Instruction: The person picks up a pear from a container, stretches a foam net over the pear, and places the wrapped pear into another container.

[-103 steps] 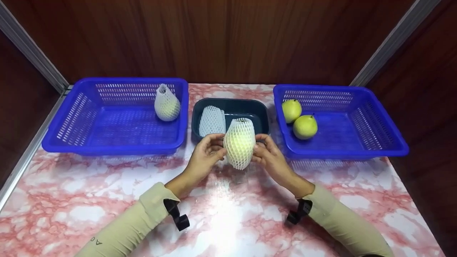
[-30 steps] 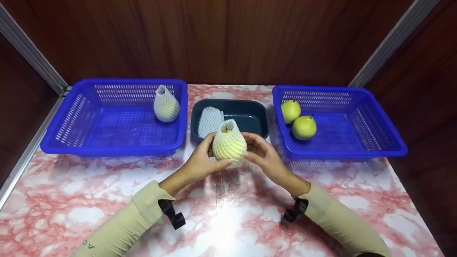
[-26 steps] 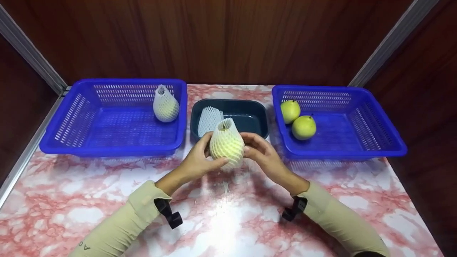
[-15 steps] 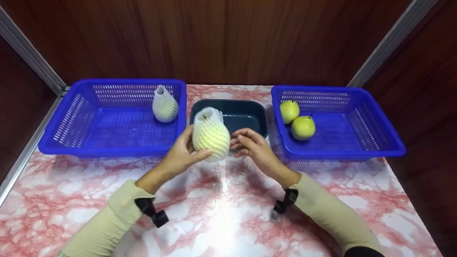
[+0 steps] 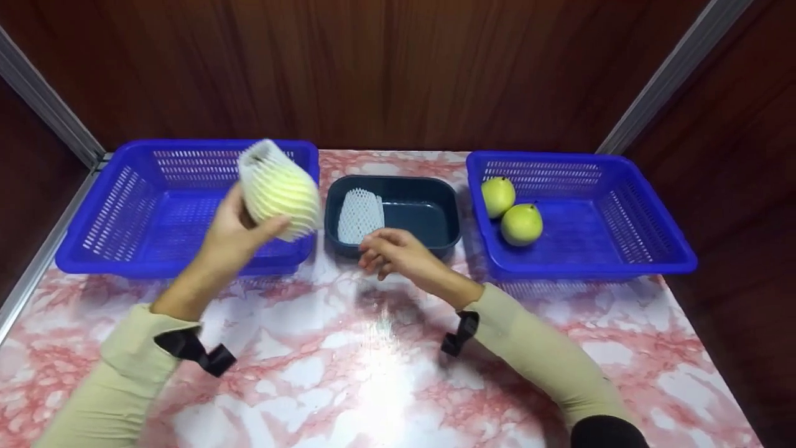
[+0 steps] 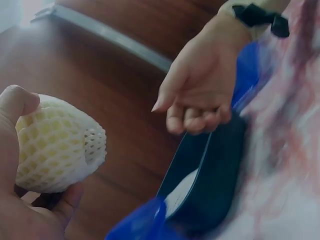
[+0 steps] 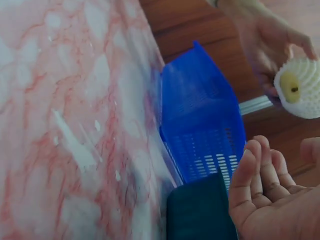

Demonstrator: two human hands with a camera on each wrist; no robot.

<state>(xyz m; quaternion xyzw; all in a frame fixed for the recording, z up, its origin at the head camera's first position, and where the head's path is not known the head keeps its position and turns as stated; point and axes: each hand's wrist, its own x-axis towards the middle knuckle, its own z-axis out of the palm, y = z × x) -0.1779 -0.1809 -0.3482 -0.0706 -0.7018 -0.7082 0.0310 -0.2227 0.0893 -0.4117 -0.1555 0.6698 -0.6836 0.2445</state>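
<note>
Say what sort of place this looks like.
Probably a fruit-packing station: bare pears in the right basket, foam netting in a tray, and a netted pear in the left hand.

Panelled work booth, wood-grain walls (image 5: 385, 74), metal corner strips (image 5: 673, 74), marbled tabletop (image 5: 280, 361)

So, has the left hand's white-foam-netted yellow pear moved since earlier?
Yes: pear moved left in head view, now wholly left of the dark rectangular plastic tray.
</note>
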